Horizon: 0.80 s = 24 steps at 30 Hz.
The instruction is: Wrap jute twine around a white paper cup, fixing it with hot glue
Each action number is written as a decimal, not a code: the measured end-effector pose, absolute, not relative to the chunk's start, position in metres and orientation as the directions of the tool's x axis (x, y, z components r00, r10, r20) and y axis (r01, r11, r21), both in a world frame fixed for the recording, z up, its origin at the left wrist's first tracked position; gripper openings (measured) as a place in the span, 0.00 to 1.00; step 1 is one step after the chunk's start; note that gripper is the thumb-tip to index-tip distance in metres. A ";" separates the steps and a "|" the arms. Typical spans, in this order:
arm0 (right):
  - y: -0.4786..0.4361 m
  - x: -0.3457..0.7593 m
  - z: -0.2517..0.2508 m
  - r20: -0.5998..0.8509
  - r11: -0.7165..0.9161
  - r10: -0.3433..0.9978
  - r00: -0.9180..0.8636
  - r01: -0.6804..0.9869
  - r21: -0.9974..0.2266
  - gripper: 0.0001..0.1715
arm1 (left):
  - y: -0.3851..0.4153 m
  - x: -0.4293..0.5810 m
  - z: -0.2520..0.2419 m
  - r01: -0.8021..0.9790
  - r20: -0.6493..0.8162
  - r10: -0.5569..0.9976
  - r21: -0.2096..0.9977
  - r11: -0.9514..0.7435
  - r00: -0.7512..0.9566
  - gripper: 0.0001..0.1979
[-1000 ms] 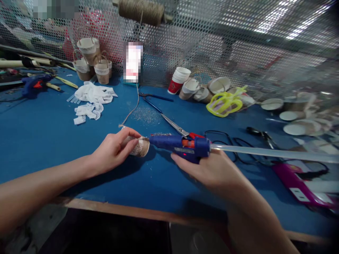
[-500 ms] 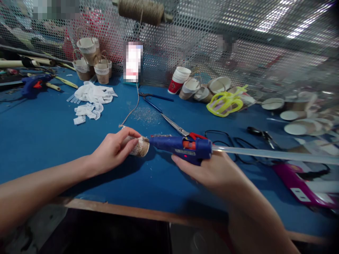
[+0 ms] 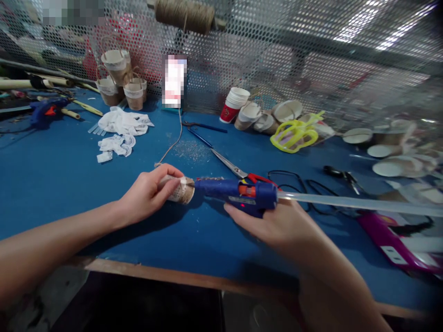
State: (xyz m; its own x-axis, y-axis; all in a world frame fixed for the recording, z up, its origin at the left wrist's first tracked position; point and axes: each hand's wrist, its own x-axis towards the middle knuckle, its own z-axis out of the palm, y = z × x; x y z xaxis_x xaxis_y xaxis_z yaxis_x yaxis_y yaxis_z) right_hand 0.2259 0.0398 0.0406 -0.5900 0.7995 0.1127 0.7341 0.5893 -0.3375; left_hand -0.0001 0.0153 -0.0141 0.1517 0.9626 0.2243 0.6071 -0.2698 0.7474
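Lying on its side, a small cup wrapped in twine and white lace is held by my left hand, fingers over its top. A strand of twine runs from a spool above down to the cup. In my right hand is a blue hot glue gun, a long clear glue stick sticking out of its back. Its nozzle points left, at the twine-wrapped end of the cup; whether it touches cannot be told. Scissors with red handles lie just behind the gun.
Blue-handled pliers lie farther back. White lace strips are at left, near stacked cups. More cups line the back right. A purple power strip and black cables lie at right. A second glue gun rests far left.
The cup has turned very slightly under my left fingers, showing a little more lace. The glue gun stays almost in place.
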 end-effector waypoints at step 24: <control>0.035 0.230 0.030 0.217 0.649 0.760 -0.613 0.690 -0.321 0.12 | 0.018 0.002 -0.011 0.602 0.222 0.966 0.755 -0.258 0.136 0.10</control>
